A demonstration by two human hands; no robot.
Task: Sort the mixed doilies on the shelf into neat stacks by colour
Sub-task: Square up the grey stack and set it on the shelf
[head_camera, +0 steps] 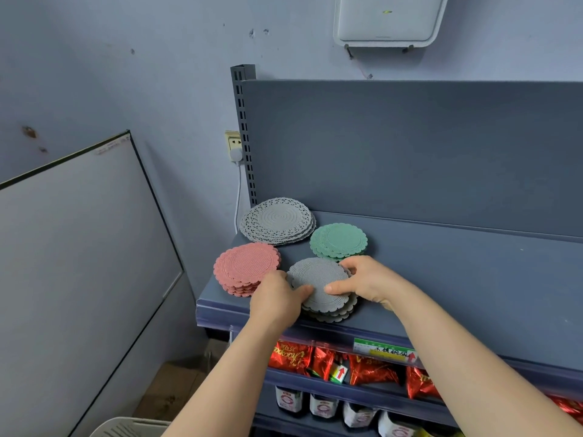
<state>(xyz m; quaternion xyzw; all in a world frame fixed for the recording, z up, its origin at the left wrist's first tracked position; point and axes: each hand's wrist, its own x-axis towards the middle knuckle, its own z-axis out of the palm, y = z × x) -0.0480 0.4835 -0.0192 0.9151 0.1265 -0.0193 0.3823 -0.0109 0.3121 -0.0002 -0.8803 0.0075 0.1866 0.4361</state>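
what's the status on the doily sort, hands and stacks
Left hand and right hand squaring front grey stack. Pink stack, green stack, lacy grey stack set. Nothing blocking.

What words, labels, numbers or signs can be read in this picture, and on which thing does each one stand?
Shelf price label: handwritten Chinese characters, roughly "不锈钢碗", uncertain; its small print is unreadable.
Red foil snack packs: gold script seen upside down, not legible.
Small box: a red arrow, no readable words.
Jars on the lower shelf: labels too blurred.
Doilies: no text.
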